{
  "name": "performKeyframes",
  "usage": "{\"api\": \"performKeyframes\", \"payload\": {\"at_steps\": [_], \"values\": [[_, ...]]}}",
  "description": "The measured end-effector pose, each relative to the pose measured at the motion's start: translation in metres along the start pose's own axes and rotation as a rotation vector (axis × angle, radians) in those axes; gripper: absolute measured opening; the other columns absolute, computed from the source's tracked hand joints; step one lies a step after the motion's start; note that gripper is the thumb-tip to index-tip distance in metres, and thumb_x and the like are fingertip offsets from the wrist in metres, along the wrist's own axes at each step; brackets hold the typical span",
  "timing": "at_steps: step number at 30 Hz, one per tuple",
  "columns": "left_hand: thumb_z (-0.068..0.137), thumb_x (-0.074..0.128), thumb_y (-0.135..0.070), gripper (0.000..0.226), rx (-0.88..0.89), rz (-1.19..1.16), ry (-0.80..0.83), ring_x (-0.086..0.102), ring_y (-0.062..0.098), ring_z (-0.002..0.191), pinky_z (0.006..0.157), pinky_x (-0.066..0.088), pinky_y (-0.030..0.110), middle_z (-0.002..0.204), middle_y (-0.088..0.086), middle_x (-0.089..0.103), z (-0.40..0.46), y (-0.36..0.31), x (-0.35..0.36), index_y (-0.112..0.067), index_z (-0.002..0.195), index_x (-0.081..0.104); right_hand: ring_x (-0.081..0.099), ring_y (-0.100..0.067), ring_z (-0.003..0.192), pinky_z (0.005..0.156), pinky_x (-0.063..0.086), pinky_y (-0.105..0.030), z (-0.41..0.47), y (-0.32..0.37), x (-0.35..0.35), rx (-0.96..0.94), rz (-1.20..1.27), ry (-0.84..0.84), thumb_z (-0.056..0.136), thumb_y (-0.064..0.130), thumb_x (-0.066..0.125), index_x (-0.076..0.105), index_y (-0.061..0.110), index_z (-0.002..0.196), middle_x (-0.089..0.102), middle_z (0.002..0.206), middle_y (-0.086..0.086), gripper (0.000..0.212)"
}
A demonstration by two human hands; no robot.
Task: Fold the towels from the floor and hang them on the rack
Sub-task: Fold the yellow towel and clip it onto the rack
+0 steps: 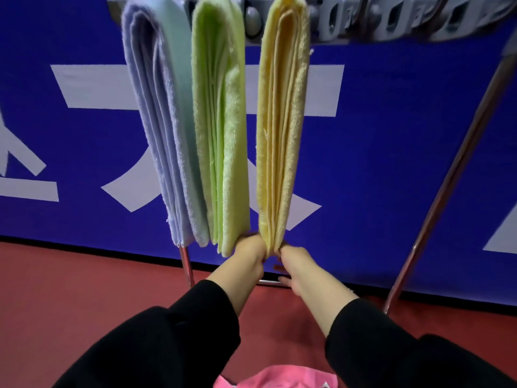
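Pink towel (275, 377) lowest in view, on red floor (84, 289) by the person's feet. Black sleeves (156, 348) reach forward. Left hand (250, 249) and right hand (293, 261) meet at bottom edge of yellow towel (282, 135), fingers pinching its hanging layers together. Yellow towel hangs folded on rack (447, 177); green towel (221, 130) just beside it, blue towel (162, 121) leftmost. Blue banner (391, 163) with white shapes behind.

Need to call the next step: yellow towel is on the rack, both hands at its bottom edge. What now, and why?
Probably let go and reach for the pink towel on the floor. The yellow towel already hangs folded beside the green towel, with left hand and right hand only gripping its bottom edge.
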State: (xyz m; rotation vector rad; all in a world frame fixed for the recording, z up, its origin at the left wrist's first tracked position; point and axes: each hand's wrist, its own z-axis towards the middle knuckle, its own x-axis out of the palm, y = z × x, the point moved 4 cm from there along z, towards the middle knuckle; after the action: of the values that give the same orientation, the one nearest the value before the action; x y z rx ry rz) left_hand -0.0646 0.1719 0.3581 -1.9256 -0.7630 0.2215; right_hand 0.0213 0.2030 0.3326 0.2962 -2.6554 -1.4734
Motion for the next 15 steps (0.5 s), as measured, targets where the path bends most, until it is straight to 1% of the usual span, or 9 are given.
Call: {"api": "performKeyframes", "payload": {"at_steps": [2,4,6,7,8,10,12,14,15], "values": [[0.084,0.054,0.003,0.033,-0.095,0.063,0.022,0.046,0.011,0.047,0.055,0.032,0.022,0.042,0.0,0.051,-0.019,-0.001,-0.004,-0.013,0.055,0.057,0.057,-0.029,0.116,0.097,0.045,-0.04,-0.019,0.008,-0.006,0.009,-0.005,0.008,0.09,0.035,0.058,0.05,0.009,0.131,0.06,0.121,-0.012,0.049],[0.082,0.055,-0.003,0.047,-0.211,0.112,0.019,0.042,0.011,0.039,0.048,0.031,0.021,0.031,0.0,0.043,-0.04,-0.001,-0.012,-0.011,0.037,0.047,0.051,-0.032,0.125,0.094,0.044,-0.04,-0.04,0.02,-0.015,-0.013,0.0,-0.003,0.095,0.03,0.053,0.046,0.004,0.135,0.054,0.133,-0.016,0.048],[0.083,0.062,-0.016,0.034,-0.291,0.132,0.025,0.049,0.018,0.041,0.045,0.037,0.022,0.047,0.009,0.052,-0.065,-0.009,-0.02,-0.003,0.054,0.049,0.053,-0.033,0.12,0.083,0.042,-0.038,-0.064,0.032,-0.023,-0.009,0.028,-0.031,0.094,0.031,0.054,0.046,0.005,0.134,0.056,0.128,-0.015,0.049],[0.083,0.064,-0.021,0.029,-0.311,0.147,0.034,0.056,0.023,0.058,0.054,0.044,0.027,0.068,0.015,0.057,-0.078,-0.015,-0.022,0.002,0.07,0.052,0.057,-0.032,0.113,0.078,0.04,-0.036,-0.075,0.037,-0.025,-0.007,0.052,-0.044,0.091,0.032,0.058,0.048,0.007,0.131,0.06,0.118,-0.012,0.049],[0.083,0.066,-0.023,0.033,-0.326,0.128,0.009,0.059,0.028,0.084,0.071,0.048,0.033,0.096,0.021,0.058,-0.089,-0.022,-0.026,0.006,0.092,0.054,0.059,-0.03,0.103,0.076,0.039,-0.036,-0.089,0.044,-0.029,-0.03,0.067,-0.063,0.088,0.033,0.061,0.049,0.009,0.126,0.06,0.105,-0.009,0.048],[0.087,0.065,-0.028,0.065,-0.29,0.107,-0.024,0.04,0.035,0.129,0.104,0.036,0.043,0.143,0.023,0.039,-0.118,-0.049,-0.031,0.004,0.136,0.037,0.057,-0.023,0.084,0.072,0.041,-0.037,-0.119,0.066,-0.037,-0.091,0.073,-0.089,0.085,0.034,0.065,0.047,0.009,0.114,0.053,0.087,-0.004,0.041],[0.093,0.058,-0.029,0.068,-0.152,0.164,0.019,0.031,0.036,0.137,0.106,0.029,0.045,0.151,0.022,0.031,-0.146,-0.08,-0.029,0.0,0.146,0.026,0.052,-0.017,0.07,0.063,0.042,-0.034,-0.152,0.089,-0.043,-0.15,0.077,-0.099,0.086,0.033,0.067,0.043,0.014,0.108,0.05,0.08,-0.001,0.037],[0.093,0.058,-0.029,0.062,-0.063,0.176,0.036,0.043,0.034,0.128,0.103,0.033,0.045,0.142,0.018,0.044,-0.183,-0.111,-0.024,-0.002,0.143,0.034,0.051,-0.015,0.069,0.057,0.041,-0.032,-0.191,0.114,-0.047,-0.229,0.085,-0.092,0.086,0.034,0.067,0.045,0.015,0.111,0.051,0.082,-0.002,0.038],[0.092,0.059,-0.028,0.052,0.013,0.182,0.069,0.052,0.028,0.116,0.101,0.036,0.044,0.13,0.013,0.053,-0.201,-0.125,-0.022,-0.004,0.136,0.043,0.052,-0.014,0.071,0.059,0.042,-0.031,-0.21,0.125,-0.048,-0.288,0.092,-0.072,0.087,0.033,0.066,0.048,0.014,0.11,0.053,0.083,-0.001,0.035]]}}
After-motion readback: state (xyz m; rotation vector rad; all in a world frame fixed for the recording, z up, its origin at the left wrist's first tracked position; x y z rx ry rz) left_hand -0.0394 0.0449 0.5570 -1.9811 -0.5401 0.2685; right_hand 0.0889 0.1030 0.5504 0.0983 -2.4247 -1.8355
